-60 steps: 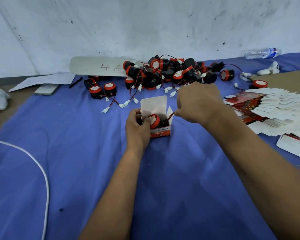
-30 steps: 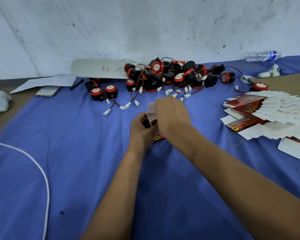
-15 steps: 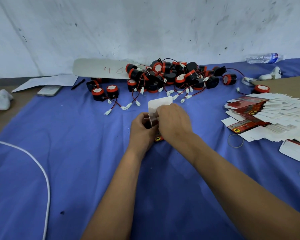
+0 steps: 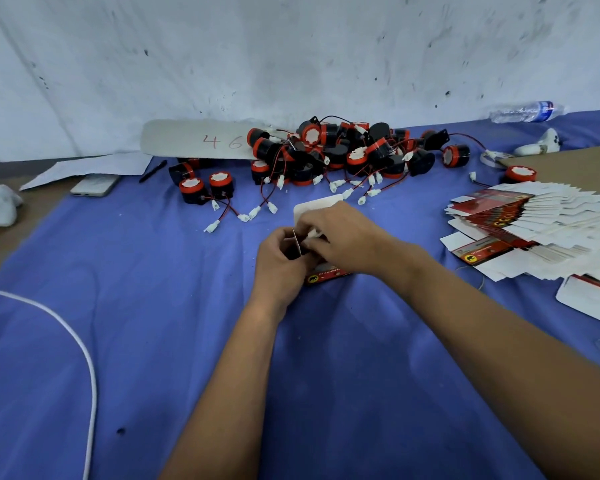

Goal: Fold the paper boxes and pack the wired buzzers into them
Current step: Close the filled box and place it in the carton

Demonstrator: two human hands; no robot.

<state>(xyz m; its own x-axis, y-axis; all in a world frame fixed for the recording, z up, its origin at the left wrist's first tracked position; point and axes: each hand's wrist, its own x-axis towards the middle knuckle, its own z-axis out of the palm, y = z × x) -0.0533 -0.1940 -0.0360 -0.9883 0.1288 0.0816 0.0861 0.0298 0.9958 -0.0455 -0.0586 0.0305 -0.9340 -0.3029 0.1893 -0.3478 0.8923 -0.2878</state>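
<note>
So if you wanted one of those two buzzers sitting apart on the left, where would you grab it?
Probably from above, fingers around the black round body of the buzzer below its red rim. It stands upright, white face up, so its sides are free; its thin wire trails loose toward you.

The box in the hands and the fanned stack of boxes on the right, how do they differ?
The box in the hands is folded up into shape; the fanned stack lies flat, unfolded. The left hand and right hand grip the one box; the stack rests untouched on the blue cloth. Both show red print on white card.
</note>
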